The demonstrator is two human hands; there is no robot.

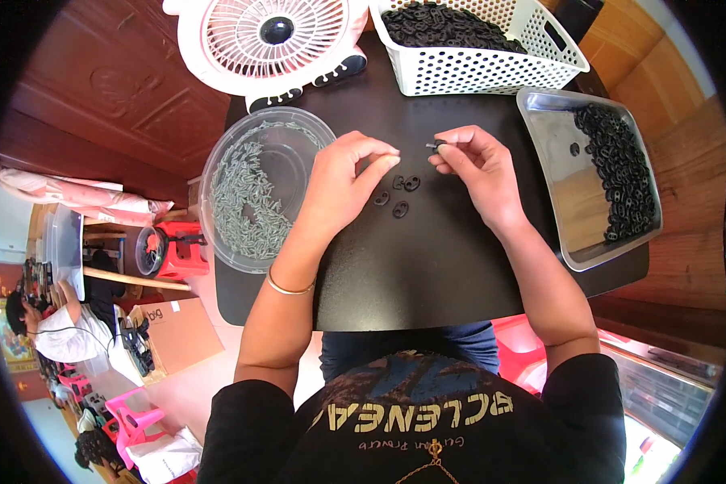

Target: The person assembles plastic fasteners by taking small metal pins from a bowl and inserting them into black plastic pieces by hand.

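My right hand (477, 168) pinches a small black plastic piece (438, 147), which looks like part of a cord lock. A short, thin grey piece (430, 145) sticks out of its left side. To the left, my left hand (348, 179) is closed, thumb and forefinger tips pressed together; whatever they may hold is too small to make out. The two hands are apart. Between and below them, several black oval pieces with holes (400, 210) lie on the dark table (427, 266). Beside my left wrist, a clear round tub (210, 218) contains many small grey metal pieces, perhaps springs (246, 202).
A metal tray (569, 210) of black pieces stands on the right. At the back are a white perforated basket (492, 74) full of black pieces and a pink-white fan (276, 31). Left of the table are a red stool (187, 248), a cardboard box (181, 335) and another person (68, 327).
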